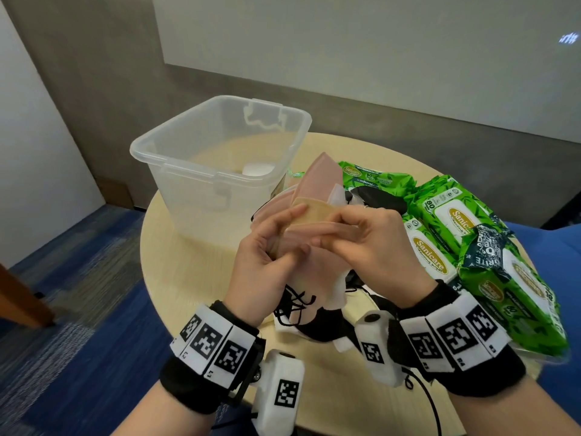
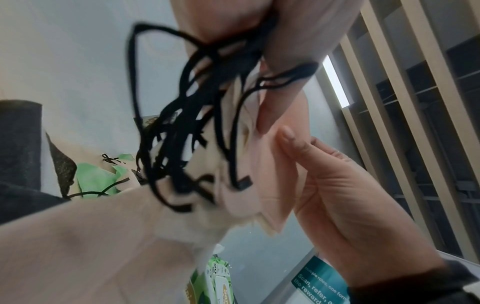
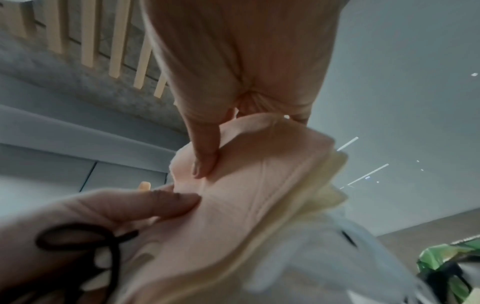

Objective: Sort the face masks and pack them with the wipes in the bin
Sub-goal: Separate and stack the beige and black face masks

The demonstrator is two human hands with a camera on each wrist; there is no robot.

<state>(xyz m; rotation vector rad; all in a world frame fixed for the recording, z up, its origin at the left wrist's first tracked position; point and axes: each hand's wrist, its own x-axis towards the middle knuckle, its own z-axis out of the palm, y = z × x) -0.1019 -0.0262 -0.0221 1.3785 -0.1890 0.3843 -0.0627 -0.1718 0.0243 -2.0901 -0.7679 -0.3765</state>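
I hold a stack of pink and beige face masks (image 1: 317, 180) above the middle of the round table. My left hand (image 1: 298, 231) grips the stack from the left, thumb in front. My right hand (image 1: 327, 229) pinches the top beige mask (image 1: 314, 214) from the right. Black ear loops (image 2: 182, 123) dangle tangled under the stack (image 3: 246, 195). The clear plastic bin (image 1: 176, 162) stands open at the back left, with one white item (image 1: 257, 168) on its floor. Green wipes packs (image 1: 449, 215) lie to the right.
Black masks (image 1: 377, 196) and white masks (image 1: 342, 294) lie on the table (image 1: 188, 278) under and behind my hands. The wipes packs reach the table's right edge. Blue carpet is on the left, and a grey wall stands behind the table.
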